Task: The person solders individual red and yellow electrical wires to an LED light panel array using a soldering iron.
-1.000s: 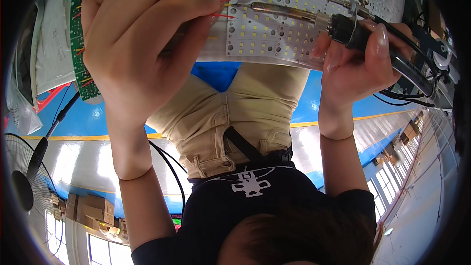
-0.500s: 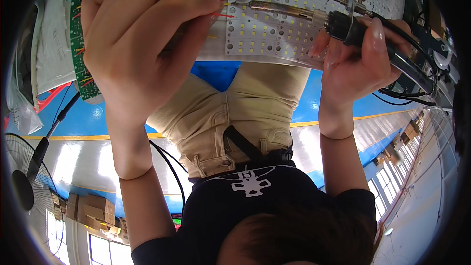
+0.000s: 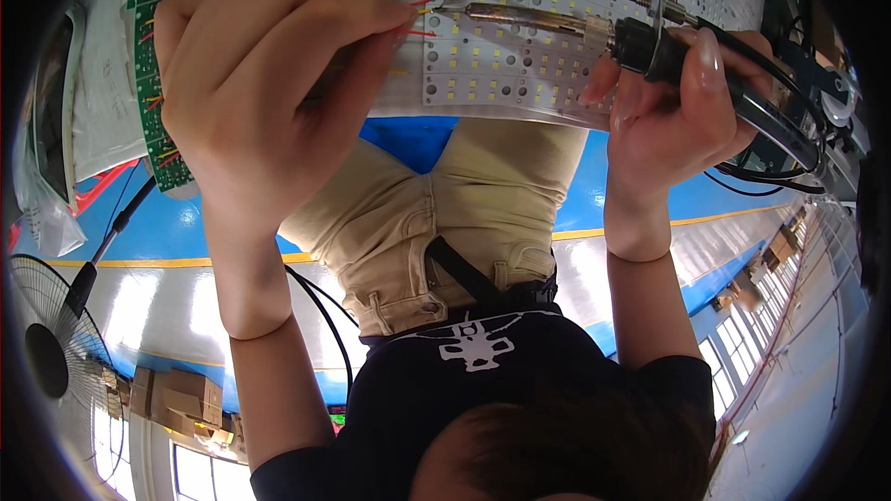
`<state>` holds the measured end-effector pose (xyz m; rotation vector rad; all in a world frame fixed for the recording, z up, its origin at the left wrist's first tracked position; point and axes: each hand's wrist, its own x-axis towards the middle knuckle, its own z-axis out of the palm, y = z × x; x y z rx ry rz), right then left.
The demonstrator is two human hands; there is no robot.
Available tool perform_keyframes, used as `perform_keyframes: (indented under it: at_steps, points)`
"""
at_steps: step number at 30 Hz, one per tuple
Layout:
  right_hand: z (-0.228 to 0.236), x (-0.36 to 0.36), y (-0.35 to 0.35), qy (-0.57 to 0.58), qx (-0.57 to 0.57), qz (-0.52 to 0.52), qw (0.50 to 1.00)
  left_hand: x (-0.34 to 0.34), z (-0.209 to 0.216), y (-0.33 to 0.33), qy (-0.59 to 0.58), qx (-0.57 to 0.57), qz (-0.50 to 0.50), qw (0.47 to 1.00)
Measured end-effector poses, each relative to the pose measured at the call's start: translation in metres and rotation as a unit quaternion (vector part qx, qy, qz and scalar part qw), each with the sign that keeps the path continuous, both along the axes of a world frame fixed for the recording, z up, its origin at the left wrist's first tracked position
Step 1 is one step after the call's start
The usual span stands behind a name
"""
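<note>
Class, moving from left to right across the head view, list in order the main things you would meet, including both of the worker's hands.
Fan head → green circuit board → left hand → soldering iron's metal barrel → right hand.

Electronics workshop, 1 soldering iron (image 3: 640,44), LED panel (image 3: 501,60), green circuit board (image 3: 152,74), yellow-lined blue floor (image 3: 176,218), cardboard boxes (image 3: 190,401)

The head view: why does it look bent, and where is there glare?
In the head view, the wide fisheye lens bows the green circuit board and blackens the corners; in that same view, white glare streaks the shiny floor, the lower-left window is washed out, and shadow darkens the left hand's palm side.
</note>
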<state>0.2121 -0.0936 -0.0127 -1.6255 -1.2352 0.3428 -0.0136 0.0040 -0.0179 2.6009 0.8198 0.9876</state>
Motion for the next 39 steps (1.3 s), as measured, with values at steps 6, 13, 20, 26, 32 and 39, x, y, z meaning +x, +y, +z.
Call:
perform_keyframes:
  at_steps: [6, 13, 20, 26, 32, 39]
  points:
    - [0.006, -0.004, 0.007, 0.084, 0.004, 0.031, 0.996, 0.0, 0.001, 0.0, 0.004, -0.001, 0.002, 1.0]
    - [0.008, -0.01, 0.009, 0.106, 0.014, 0.02, 0.994, -0.004, -0.003, 0.002, -0.002, -0.002, -0.003, 1.0]
    - [0.001, -0.008, 0.007, 0.003, 0.027, -0.005, 1.0, -0.001, -0.001, 0.001, -0.002, 0.004, -0.006, 1.0]
    - [0.009, -0.012, 0.008, 0.09, 0.009, -0.032, 0.995, -0.009, -0.003, 0.005, -0.009, -0.007, -0.025, 1.0]
    - [-0.009, 0.01, -0.001, 0.195, 0.038, 0.015, 0.98, -0.011, -0.004, 0.009, -0.049, -0.007, -0.083, 0.995]
    - [-0.004, 0.003, 0.002, 0.16, 0.066, 0.015, 0.985, -0.019, -0.002, 0.001, -0.001, -0.005, -0.032, 0.999]
